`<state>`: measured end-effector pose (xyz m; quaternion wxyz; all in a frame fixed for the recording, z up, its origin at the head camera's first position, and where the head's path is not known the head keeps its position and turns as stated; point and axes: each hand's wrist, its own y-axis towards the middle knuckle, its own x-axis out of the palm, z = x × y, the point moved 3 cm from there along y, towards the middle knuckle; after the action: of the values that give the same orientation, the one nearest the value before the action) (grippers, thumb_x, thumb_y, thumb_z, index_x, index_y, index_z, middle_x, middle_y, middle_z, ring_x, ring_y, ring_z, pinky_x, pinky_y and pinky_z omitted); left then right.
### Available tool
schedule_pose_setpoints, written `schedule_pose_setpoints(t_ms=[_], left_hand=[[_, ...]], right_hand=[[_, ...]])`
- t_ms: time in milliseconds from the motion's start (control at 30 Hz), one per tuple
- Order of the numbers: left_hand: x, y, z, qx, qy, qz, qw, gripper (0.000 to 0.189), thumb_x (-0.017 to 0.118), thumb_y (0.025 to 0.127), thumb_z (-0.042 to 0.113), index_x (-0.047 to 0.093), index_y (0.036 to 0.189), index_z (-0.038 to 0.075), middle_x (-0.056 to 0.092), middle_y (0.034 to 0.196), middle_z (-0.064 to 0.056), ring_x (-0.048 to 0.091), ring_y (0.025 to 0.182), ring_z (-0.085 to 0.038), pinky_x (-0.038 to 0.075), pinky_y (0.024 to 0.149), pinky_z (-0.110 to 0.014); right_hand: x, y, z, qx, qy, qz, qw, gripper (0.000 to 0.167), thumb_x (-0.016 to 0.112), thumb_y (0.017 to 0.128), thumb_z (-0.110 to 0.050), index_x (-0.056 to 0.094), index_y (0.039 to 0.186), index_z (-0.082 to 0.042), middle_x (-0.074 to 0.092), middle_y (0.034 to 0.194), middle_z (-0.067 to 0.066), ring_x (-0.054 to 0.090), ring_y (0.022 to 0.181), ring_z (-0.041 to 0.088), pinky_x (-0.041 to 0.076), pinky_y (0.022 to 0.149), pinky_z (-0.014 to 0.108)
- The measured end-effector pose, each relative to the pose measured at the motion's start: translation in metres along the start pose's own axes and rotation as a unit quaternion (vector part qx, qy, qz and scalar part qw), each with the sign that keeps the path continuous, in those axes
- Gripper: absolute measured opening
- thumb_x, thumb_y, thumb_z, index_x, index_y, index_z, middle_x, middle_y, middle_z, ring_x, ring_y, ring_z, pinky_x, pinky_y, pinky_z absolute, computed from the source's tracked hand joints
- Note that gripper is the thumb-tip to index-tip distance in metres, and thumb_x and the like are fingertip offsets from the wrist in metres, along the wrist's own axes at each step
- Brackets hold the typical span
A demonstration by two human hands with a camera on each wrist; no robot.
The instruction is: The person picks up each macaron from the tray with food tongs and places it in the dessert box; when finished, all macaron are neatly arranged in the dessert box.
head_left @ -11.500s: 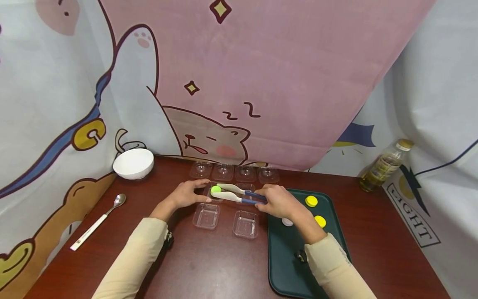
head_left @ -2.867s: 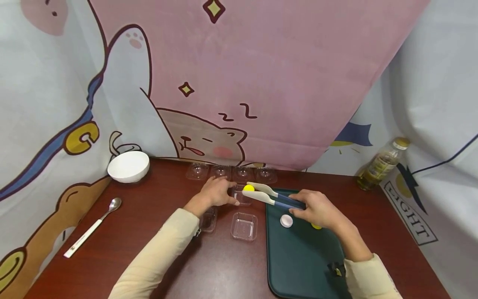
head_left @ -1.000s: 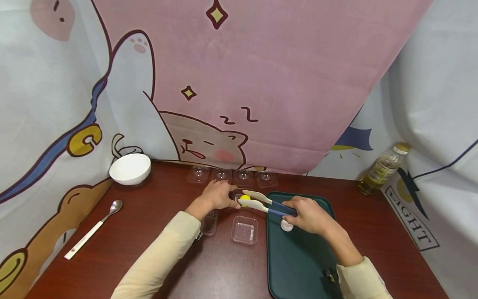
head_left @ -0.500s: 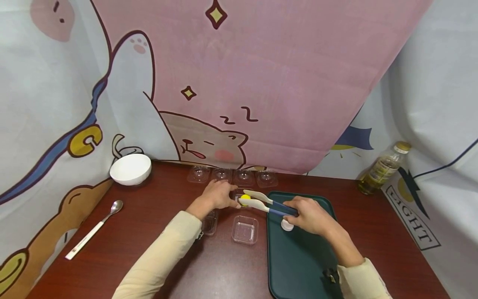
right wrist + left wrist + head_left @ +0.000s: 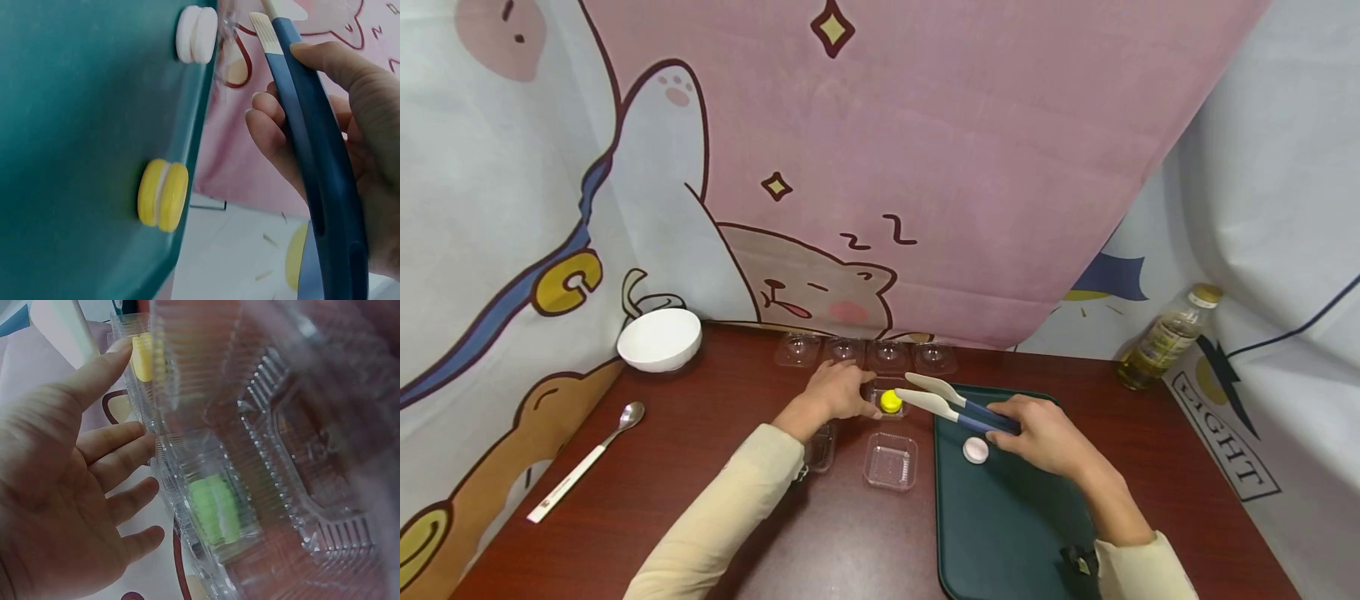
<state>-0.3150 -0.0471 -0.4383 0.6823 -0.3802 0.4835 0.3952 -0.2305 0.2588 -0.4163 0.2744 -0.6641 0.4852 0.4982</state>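
The right hand (image 5: 1051, 437) keeps its grip round the blue-handled tongs (image 5: 320, 144), tips parted near the yellow macaron (image 5: 891, 402) lying in a clear plastic box (image 5: 889, 382), which the left hand (image 5: 833, 396), fingers loosely extended beside it, presumably steadies.

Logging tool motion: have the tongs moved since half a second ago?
Yes: in the head view, the tongs have shifted right and slightly up relative to the tray.

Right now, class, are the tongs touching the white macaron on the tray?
Apart. The right wrist view shows the rim of the tray and some backdrop between the tongs and the white macaron.
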Motion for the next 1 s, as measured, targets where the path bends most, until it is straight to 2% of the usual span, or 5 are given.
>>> schedule_pose_setpoints(t_ms=[333,567,767,900,1000], left_hand=[[0.002,-0.001,0.001,0.008,0.005,0.005,0.9999,0.079,0.081,0.079,0.054,0.057,0.146,0.019,0.057,0.149,-0.006,0.041,0.148,-0.027,0.024,0.125,-0.052],[-0.004,-0.009,-0.001,0.02,-0.03,0.014,0.9993,0.083,0.08,0.081,0.054,0.052,0.15,0.018,0.055,0.151,-0.009,0.037,0.151,-0.03,0.025,0.126,-0.049],[-0.015,-0.026,-0.016,0.047,-0.056,0.058,0.9956,0.085,0.076,0.084,0.056,0.047,0.153,0.016,0.052,0.153,-0.008,0.037,0.149,-0.037,0.028,0.123,-0.058],[-0.022,-0.044,-0.034,0.046,-0.075,0.093,0.9917,0.09,0.073,0.085,0.059,0.04,0.157,0.017,0.049,0.155,-0.012,0.038,0.147,-0.043,0.029,0.12,-0.062],[-0.026,-0.059,-0.048,0.035,-0.089,0.109,0.9894,0.097,0.073,0.084,0.061,0.033,0.16,0.016,0.047,0.157,-0.014,0.035,0.149,-0.041,0.023,0.122,-0.063]], right_hand=[[-0.02,-0.028,0.024,0.032,-0.001,0.02,0.9993,0.039,0.079,0.088,-0.026,0.073,0.122,-0.007,0.071,0.097,-0.001,0.053,0.074,0.009,0.043,0.059,0.021],[-0.023,-0.048,0.034,0.049,-0.008,0.025,0.9984,0.037,0.08,0.087,-0.025,0.074,0.12,-0.009,0.066,0.089,-0.005,0.048,0.068,0.004,0.039,0.056,0.021],[-0.02,-0.067,0.04,0.054,-0.02,0.035,0.9977,0.038,0.08,0.086,-0.026,0.074,0.119,-0.008,0.068,0.093,-0.004,0.05,0.072,0.003,0.041,0.059,0.021],[-0.02,-0.08,0.044,0.077,-0.026,0.033,0.9961,0.039,0.08,0.086,-0.029,0.074,0.119,-0.008,0.069,0.095,-0.005,0.049,0.071,0.002,0.04,0.058,0.021],[-0.02,-0.086,0.046,0.087,-0.024,0.027,0.9956,0.039,0.08,0.087,-0.029,0.074,0.119,-0.009,0.068,0.096,-0.006,0.048,0.071,0.001,0.039,0.058,0.021]])
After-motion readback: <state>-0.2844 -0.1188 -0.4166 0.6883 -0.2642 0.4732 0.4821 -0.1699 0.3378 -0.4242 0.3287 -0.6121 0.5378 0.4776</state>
